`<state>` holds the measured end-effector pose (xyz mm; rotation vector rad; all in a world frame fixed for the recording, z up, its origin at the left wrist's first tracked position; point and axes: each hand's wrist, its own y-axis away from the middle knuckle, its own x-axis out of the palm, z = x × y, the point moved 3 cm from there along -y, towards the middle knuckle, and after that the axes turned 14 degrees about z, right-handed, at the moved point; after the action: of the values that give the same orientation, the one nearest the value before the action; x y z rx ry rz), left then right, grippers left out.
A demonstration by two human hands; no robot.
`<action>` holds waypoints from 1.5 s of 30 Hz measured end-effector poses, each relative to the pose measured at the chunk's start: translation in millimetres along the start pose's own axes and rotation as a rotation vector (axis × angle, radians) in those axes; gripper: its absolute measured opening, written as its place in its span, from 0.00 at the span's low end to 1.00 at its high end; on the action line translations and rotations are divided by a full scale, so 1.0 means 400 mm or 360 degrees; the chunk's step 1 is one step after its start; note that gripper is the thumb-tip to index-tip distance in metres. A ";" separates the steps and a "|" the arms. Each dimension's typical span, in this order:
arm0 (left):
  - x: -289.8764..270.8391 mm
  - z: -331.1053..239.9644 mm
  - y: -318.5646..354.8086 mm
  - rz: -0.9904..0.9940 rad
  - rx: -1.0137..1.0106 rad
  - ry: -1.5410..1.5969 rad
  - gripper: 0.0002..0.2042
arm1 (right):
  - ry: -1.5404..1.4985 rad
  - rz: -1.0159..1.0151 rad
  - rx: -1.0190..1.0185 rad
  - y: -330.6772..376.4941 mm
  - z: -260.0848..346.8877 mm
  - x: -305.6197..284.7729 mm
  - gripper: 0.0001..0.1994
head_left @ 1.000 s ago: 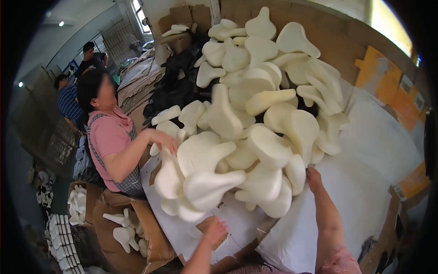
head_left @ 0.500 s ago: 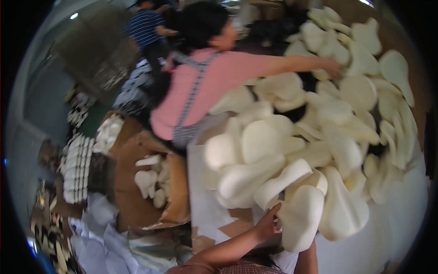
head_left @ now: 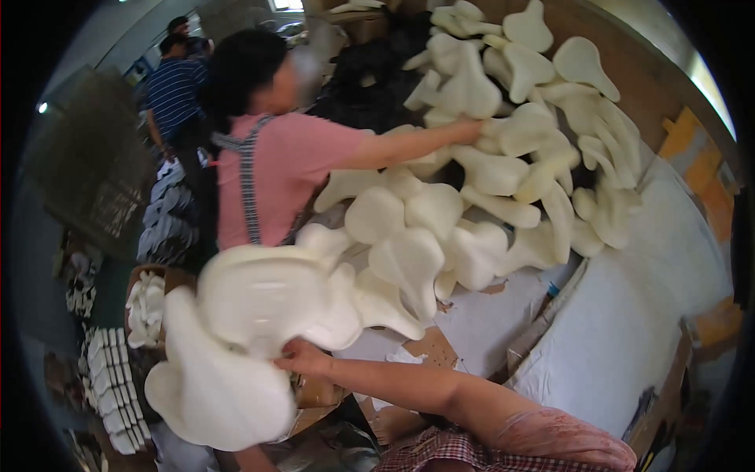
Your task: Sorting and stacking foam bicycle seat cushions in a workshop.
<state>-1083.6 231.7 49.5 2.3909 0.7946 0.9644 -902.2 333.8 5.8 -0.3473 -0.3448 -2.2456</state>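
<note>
Cream, saddle-shaped foam pads are bunched at the lower left, a broad one (head_left: pixel 263 287) behind a rounder one (head_left: pixel 224 393) with a narrow nose. My right hand (head_left: pixel 307 359) reaches across from the right, its fingers closed at the inner edge of these pads. Below the front pad a short piece of my left forearm shows; the left hand itself is hidden behind the foam. More foam pads (head_left: pixel 405 263) lie heaped on the table just beyond my right arm.
A person in a pink top (head_left: pixel 275 169) reaches over the heap from the left. White sheeting (head_left: pixel 621 315) covers the table's right side. Stacked white pieces (head_left: pixel 118 385) and a box of pale pieces (head_left: pixel 145 307) stand at left. Another person in a striped shirt (head_left: pixel 174 94) stands behind.
My arms have swung from the table's near edge to the left, carrying foam pads over the cardboard box. The view has shifted too. The co-worker's arm still reaches into the heap.
</note>
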 end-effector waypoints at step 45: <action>-0.041 -0.076 -0.031 0.0333 0.0317 0.0706 0.31 | 0.0086 0.0071 -0.0098 0.009 0.147 -0.062 0.37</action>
<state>-1119.6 235.7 54.5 2.4978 0.8349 1.6068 -876.0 369.7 51.9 -0.3229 -0.2374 -2.2207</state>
